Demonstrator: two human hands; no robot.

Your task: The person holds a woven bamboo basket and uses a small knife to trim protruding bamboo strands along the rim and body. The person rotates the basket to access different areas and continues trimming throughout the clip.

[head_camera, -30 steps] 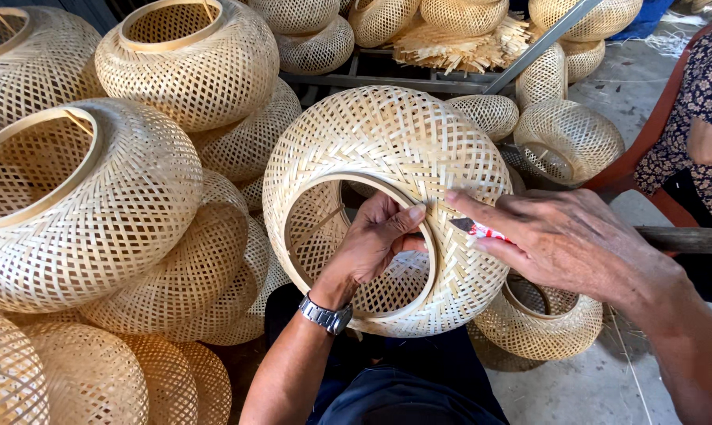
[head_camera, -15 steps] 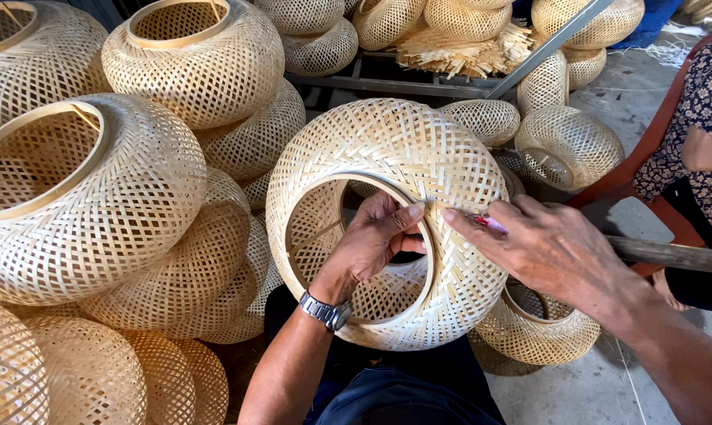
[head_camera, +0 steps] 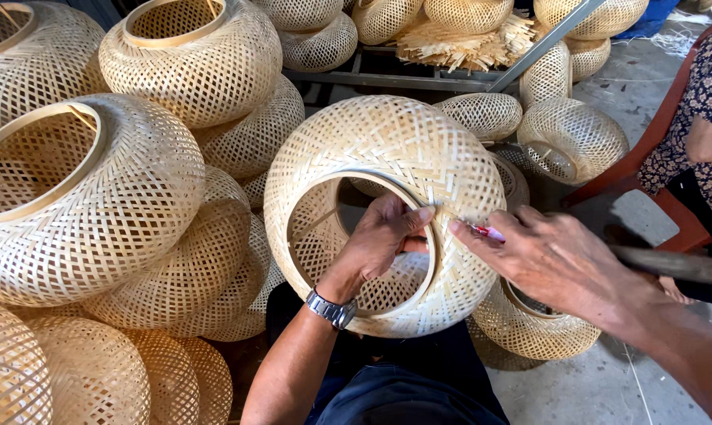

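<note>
Head view of a woven bamboo lampshade (head_camera: 387, 149) resting on the person's lap, its round opening turned toward the wearer and tilted slightly up, so that the axis through the opening runs from the hands away and downward into the shade. The left hand (head_camera: 379, 240) reaches inside the opening, fingers curled round the inner hoop (head_camera: 293, 260) at its right-hand side, thumb laid over the rim; a wristwatch (head_camera: 332, 309) sits on that wrist. The right hand (head_camera: 552, 256) comes in from the outside, closed narrowly on a small red-handled tool (head_camera: 486, 231) whose long axis lies nearly level and points left, its tip meeting the weave just beside the left thumb (the tip itself is too small to make out). Both hands thus touch the same stretch of rim from opposite faces, the left one nearer the wearer. Left of the left hand, finished shades (head_camera: 80, 197) lie stacked; beyond the right hand sit more shades (head_camera: 572, 138), a bundle of bamboo strips (head_camera: 466, 43) and another person's patterned sleeve (head_camera: 698, 118).
</note>
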